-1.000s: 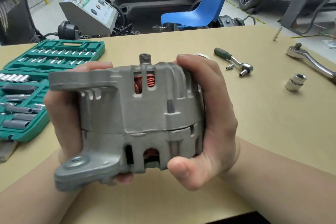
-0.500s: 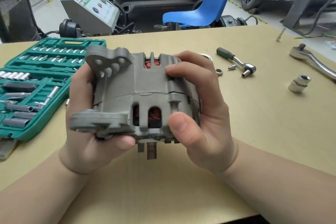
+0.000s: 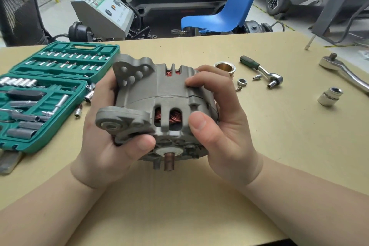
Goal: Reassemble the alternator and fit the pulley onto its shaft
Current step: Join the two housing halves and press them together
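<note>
1. Alternator sits lifted clear of the table, held between both my hands over its near middle.
2. I judge it heavy and rigid: cast grey housing, copper windings showing through the slots. It should not flex, but the ribbed shell could slip if my hold loosens, and the windings and shaft ends deserve care.
3. Best hold, I think, is on the solid housing flanks and mounting ears, away from the slots.
4. My left hand cups it from below and the side, thumb curled over the lower ear; my right hand wraps the other flank, fingers across the top, thumb pressed on the front.
5. Its long axis, the shaft line, runs roughly toward and away from me, tilted down at my end; the copper-coloured stub points at me, and the far end is hidden.
6. Beyond my right hand lie the pulley, a nut, a small ratchet and a loose socket; a green socket case lies open to the left.
</note>
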A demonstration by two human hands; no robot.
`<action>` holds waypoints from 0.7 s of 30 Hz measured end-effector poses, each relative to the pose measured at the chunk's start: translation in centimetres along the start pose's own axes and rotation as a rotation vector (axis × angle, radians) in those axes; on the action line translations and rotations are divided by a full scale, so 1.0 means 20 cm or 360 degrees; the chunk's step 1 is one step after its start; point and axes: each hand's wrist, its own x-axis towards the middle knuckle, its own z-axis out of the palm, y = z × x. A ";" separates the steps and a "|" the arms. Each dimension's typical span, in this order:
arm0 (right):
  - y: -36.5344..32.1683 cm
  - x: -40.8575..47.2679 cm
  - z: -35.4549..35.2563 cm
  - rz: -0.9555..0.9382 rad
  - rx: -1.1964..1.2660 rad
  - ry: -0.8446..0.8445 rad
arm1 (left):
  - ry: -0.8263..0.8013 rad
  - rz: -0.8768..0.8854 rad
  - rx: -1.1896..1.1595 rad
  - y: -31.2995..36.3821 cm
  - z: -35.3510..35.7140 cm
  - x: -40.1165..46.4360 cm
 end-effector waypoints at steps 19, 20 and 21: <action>0.02 0.02 -0.01 0.0278 0.0276 -0.0037 | -0.0114 -0.0043 -0.0030 0.05 0.01 0.09; 0.02 0.02 -0.01 0.0271 0.0277 -0.0024 | -0.0113 -0.0051 -0.0032 0.05 0.01 0.09; 0.01 0.02 -0.02 0.0266 0.0248 -0.0002 | -0.0110 -0.0054 -0.0035 0.06 0.01 0.09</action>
